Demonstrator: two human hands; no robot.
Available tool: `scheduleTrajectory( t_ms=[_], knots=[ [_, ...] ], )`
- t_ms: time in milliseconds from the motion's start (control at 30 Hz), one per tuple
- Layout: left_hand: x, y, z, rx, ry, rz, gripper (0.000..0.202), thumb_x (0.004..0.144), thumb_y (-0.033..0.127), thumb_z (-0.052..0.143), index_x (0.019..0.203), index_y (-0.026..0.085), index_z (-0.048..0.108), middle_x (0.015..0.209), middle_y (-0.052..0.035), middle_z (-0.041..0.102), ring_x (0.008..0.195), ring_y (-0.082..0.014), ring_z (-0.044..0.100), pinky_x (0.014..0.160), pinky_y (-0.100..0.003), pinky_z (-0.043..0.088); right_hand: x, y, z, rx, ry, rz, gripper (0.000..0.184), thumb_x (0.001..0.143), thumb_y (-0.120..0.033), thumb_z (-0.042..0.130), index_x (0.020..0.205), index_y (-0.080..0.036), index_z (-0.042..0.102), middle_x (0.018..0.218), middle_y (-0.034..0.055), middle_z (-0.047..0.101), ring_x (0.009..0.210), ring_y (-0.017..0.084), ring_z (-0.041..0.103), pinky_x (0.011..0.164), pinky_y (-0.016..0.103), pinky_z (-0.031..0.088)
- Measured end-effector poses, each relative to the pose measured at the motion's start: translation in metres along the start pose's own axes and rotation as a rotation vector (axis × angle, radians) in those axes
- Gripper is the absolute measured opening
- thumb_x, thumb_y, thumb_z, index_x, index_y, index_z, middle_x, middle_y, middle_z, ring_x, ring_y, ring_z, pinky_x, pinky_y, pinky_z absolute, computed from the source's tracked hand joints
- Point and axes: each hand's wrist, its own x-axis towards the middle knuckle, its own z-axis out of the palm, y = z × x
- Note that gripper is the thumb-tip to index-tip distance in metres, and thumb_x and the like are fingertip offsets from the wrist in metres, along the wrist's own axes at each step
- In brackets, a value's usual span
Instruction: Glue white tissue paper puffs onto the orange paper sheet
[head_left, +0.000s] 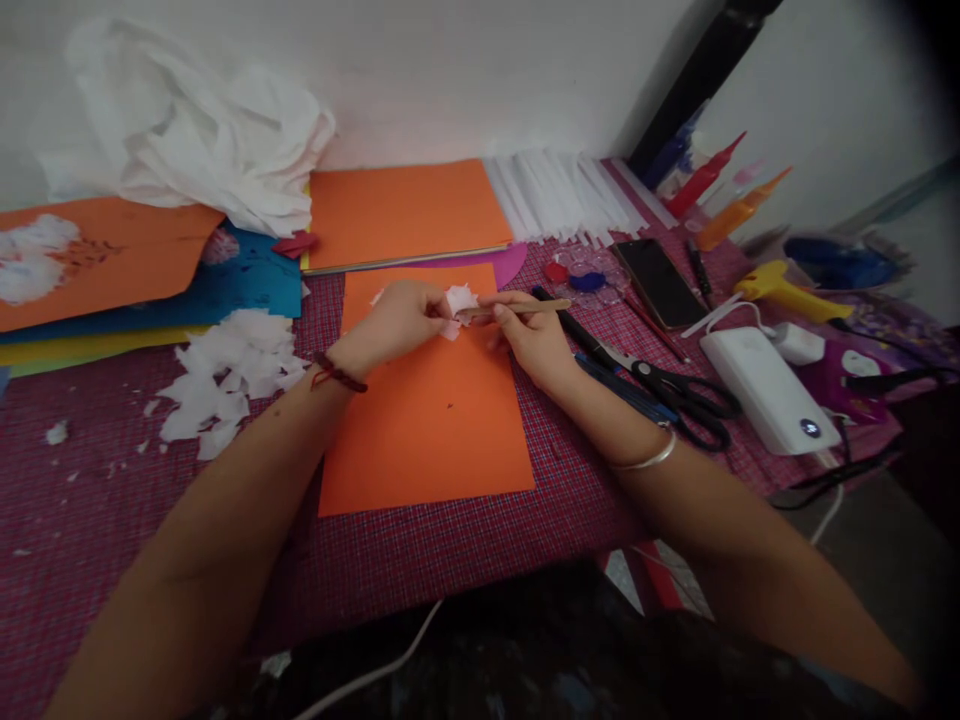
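White paper (461,298) near the sheet's (427,430) far edge is probably needing gentle pressing, left hand (405,318) pinching it, right hand (541,338) a stick (553,305).

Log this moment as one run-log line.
left hand: at white paper piece; right hand: holding thin brown stick; beneath: orange sheet; left of sheet: white paper scraps

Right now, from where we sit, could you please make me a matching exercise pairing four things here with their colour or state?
1. Nearest paper sheet
2. Right hand
3. Scissors
4. Glue gun

A. Yellow
B. Black-handled
C. Holding a thin stick
D. Orange

Pairs: 1-D, 2-C, 3-B, 4-A
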Motion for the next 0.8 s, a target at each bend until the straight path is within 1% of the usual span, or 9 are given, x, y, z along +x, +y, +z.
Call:
scheduleTrajectory(
  t_ms=[100,200,300,433,500,567,667,733,800],
  knots=[
    [0.002,0.002,0.010,-0.011,0.053,-0.003,0.012,0.075,0.030,0.069,0.074,0.017,0.070,0.074,-0.0034,0.070,0.069,-0.0164,0.058,0.059,-0.027,0.037,-0.002,-0.005,-0.001,0.022,0.047,-0.016,0.034,0.090,-0.055,0.061,0.094,-0.021,0.063,0.079,0.0019,0.069,0.057,0.009,0.058,0.051,0.023,0.047],
    [0.001,0.005,0.012,-0.007,0.103,-0.020,0.014,0.078,0.030,0.069,0.078,0.016,0.069,0.074,-0.0023,0.069,0.070,-0.0149,0.056,0.059,-0.026,0.036,-0.004,-0.008,-0.001,0.043,0.098,-0.033,0.029,0.092,-0.051,0.059,0.091,-0.022,0.062,0.073,-0.0003,0.067,0.055,0.009,0.058,0.054,0.024,0.050],
    [0.000,0.009,0.010,0.040,0.126,-0.036,0.013,0.082,0.025,0.063,0.082,0.015,0.070,0.078,-0.0013,0.070,0.075,-0.0134,0.056,0.062,-0.025,0.038,-0.005,-0.007,-0.001,0.016,0.066,-0.031,0.029,0.092,-0.052,0.059,0.089,-0.023,0.061,0.072,-0.0004,0.068,0.057,0.010,0.059,0.056,0.026,0.052],
    [-0.001,0.013,0.009,0.075,0.112,-0.024,0.013,0.083,0.023,0.060,0.083,0.014,0.070,0.080,-0.0017,0.070,0.075,-0.0129,0.058,0.064,-0.025,0.040,-0.003,-0.002,0.000,-0.031,0.014,-0.036,0.028,0.091,-0.051,0.061,0.090,-0.023,0.062,0.077,0.0014,0.070,0.064,0.012,0.063,0.057,0.026,0.053],
    [-0.001,0.013,0.009,0.095,0.128,-0.013,0.012,0.083,0.022,0.060,0.084,0.014,0.069,0.083,-0.0036,0.071,0.076,-0.0143,0.059,0.066,-0.026,0.041,-0.002,0.000,0.001,-0.066,0.004,-0.047,0.026,0.091,-0.048,0.060,0.090,-0.022,0.062,0.079,0.0020,0.070,0.064,0.012,0.062,0.056,0.026,0.052],
    [0.000,0.013,0.009,0.119,0.175,-0.006,0.012,0.082,0.018,0.059,0.087,0.013,0.069,0.090,-0.0070,0.072,0.079,-0.0167,0.061,0.068,-0.028,0.043,-0.002,0.001,0.000,-0.102,-0.011,-0.067,0.023,0.093,-0.044,0.056,0.090,-0.022,0.062,0.082,0.0027,0.070,0.062,0.011,0.061,0.057,0.027,0.051],
    [-0.001,0.014,0.007,0.218,0.217,0.022,0.020,0.085,0.012,0.052,0.096,0.013,0.069,0.102,-0.0124,0.074,0.089,-0.0223,0.065,0.076,-0.032,0.046,-0.005,0.001,-0.002,-0.200,-0.041,-0.124,0.020,0.096,-0.037,0.051,0.092,-0.022,0.063,0.085,0.0037,0.070,0.067,0.013,0.063,0.064,0.030,0.053],
    [-0.004,0.017,0.005,0.343,0.176,0.020,0.028,0.088,0.009,0.045,0.104,0.011,0.069,0.107,-0.0160,0.073,0.096,-0.0266,0.067,0.081,-0.035,0.046,-0.007,0.001,-0.003,-0.297,-0.080,-0.182,0.020,0.097,-0.033,0.048,0.095,-0.022,0.065,0.089,0.0048,0.071,0.076,0.015,0.066,0.073,0.033,0.055],
    [-0.008,0.023,0.004,0.458,0.115,-0.014,0.033,0.090,0.009,0.043,0.112,0.008,0.067,0.108,-0.0180,0.073,0.099,-0.0285,0.068,0.081,-0.036,0.046,-0.009,0.002,-0.004,-0.380,-0.122,-0.262,0.021,0.098,-0.028,0.047,0.100,-0.023,0.067,0.097,0.0062,0.072,0.088,0.018,0.068,0.082,0.036,0.056]
  ],
)
